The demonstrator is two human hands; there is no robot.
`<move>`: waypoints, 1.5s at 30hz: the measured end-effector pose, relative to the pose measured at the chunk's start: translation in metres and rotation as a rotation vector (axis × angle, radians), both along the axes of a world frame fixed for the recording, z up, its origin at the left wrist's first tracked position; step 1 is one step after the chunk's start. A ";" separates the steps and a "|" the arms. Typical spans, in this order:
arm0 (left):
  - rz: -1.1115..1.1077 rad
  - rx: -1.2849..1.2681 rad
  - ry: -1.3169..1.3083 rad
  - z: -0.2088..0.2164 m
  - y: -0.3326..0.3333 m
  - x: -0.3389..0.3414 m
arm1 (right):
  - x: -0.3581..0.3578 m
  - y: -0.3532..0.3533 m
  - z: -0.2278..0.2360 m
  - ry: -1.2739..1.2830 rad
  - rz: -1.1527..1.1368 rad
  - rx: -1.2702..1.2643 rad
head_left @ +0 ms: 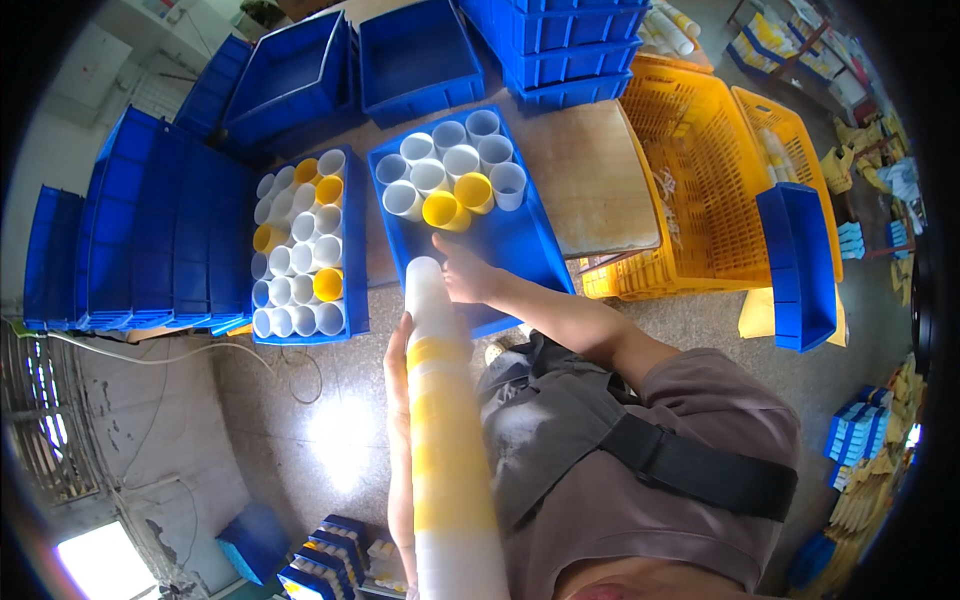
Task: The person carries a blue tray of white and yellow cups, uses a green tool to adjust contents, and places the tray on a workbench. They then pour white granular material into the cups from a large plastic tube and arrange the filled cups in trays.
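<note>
To the right, a large yellow crate (715, 245) with slotted walls. To the left, piled blue bins (165, 220). Between them, a wooden table (590, 170), with a central blue tray (515, 245) and, just beside it, a packed blue tray (356, 260). Slanting toward the central tray's near part, a long stack of nested cups (448, 440), white at both ends and mostly yellow in the middle; touching the tray or clear of it, impossible to tell. Along the stack's left side, the left hand (400, 360), fingers closed against it. Just beside the far end, the right hand (466, 275), thumb raised and apart; remaining fingers partly hidden, grip impossible to tell. At the tray's far end, grouped white cups (461, 161), with two yellow cups (446, 211) nearest the hands. Possible trouble: sagging or sliding apart of the stack, from thin support along its length; tipping of the yellow cups, from a knock by the stack's far end.
</note>
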State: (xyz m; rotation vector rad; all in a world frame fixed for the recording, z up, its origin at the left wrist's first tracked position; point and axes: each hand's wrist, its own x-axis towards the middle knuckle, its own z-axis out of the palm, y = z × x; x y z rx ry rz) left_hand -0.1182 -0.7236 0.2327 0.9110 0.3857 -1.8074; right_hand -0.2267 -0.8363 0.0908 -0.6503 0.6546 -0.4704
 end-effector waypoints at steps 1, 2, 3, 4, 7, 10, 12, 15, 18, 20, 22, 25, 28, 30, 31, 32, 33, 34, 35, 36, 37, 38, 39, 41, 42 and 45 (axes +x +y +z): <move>0.030 -0.004 0.013 -0.004 -0.002 0.001 | 0.003 -0.002 -0.006 -0.022 0.024 0.000; 0.035 -0.030 0.067 -0.009 -0.004 0.003 | 0.003 -0.004 -0.011 -0.003 0.070 -0.204; 0.047 -0.033 0.023 -0.016 -0.008 0.005 | 0.004 -0.006 -0.015 0.061 0.172 -0.446; 0.004 -0.103 0.073 -0.021 -0.009 0.009 | 0.005 -0.008 -0.016 0.057 0.101 -0.618; -0.078 -0.149 0.222 -0.034 -0.009 0.014 | 0.005 -0.018 -0.006 -0.100 0.046 -0.033; 0.009 -0.114 0.220 -0.037 -0.005 0.008 | 0.002 -0.026 0.011 -0.081 -0.152 0.646; 0.124 -0.068 0.222 -0.035 -0.008 0.002 | -0.005 -0.024 0.016 -0.081 0.066 -0.042; -0.048 -0.100 0.235 -0.033 -0.024 -0.006 | -0.021 -0.008 0.004 -0.174 -0.065 0.155; -0.210 -0.032 0.128 -0.033 -0.038 -0.014 | -0.034 -0.002 -0.021 -0.041 -0.144 -0.067; -0.333 0.003 0.112 -0.030 -0.045 -0.018 | -0.045 -0.009 -0.033 -0.006 -0.110 0.074; -0.454 0.049 -0.028 -0.023 -0.050 -0.022 | -0.058 -0.020 -0.035 0.074 -0.115 -0.021; -0.527 0.060 -0.074 -0.009 -0.049 -0.031 | -0.078 -0.032 -0.023 0.133 -0.148 -0.449; -0.282 -0.002 -0.007 0.000 -0.033 -0.042 | -0.090 -0.015 -0.007 -0.329 -0.628 0.578; -0.221 0.045 0.021 -0.003 -0.027 -0.043 | -0.085 0.002 -0.003 -0.400 -0.426 0.721; -0.250 0.043 0.053 -0.007 -0.026 -0.042 | -0.080 0.009 -0.003 -0.325 -0.341 0.542; -0.304 0.063 0.110 -0.010 -0.028 -0.036 | -0.074 0.010 -0.006 -0.320 -0.254 0.499; -0.431 0.054 0.101 -0.013 -0.033 -0.025 | -0.068 0.011 -0.009 -0.211 -0.232 0.327; -0.488 0.020 0.056 -0.017 -0.035 -0.022 | -0.066 0.003 -0.013 -0.166 -0.116 0.015; -0.541 0.031 -0.037 -0.020 -0.038 -0.015 | -0.063 -0.003 -0.017 0.037 -0.103 -0.223; -0.595 0.091 -0.195 -0.020 -0.037 -0.011 | -0.064 -0.013 -0.019 0.225 -0.052 -0.588; -0.599 0.095 -0.169 -0.019 -0.036 -0.010 | -0.064 -0.019 -0.021 0.460 0.035 -0.911; -0.503 0.066 -0.081 -0.016 -0.033 -0.008 | -0.066 -0.021 -0.021 0.314 0.071 -0.653; -0.419 0.091 -0.040 -0.012 -0.029 -0.009 | -0.066 -0.023 -0.019 -0.019 -0.146 -0.026; -0.303 0.030 -0.040 -0.003 -0.021 -0.012 | -0.063 -0.017 -0.011 -0.352 -0.349 0.766; -0.321 0.076 -0.044 0.000 -0.022 -0.011 | -0.058 -0.006 -0.005 -0.369 -0.271 0.907; -0.431 0.090 -0.069 0.003 -0.027 0.000 | -0.033 0.012 0.009 -0.200 -0.134 0.274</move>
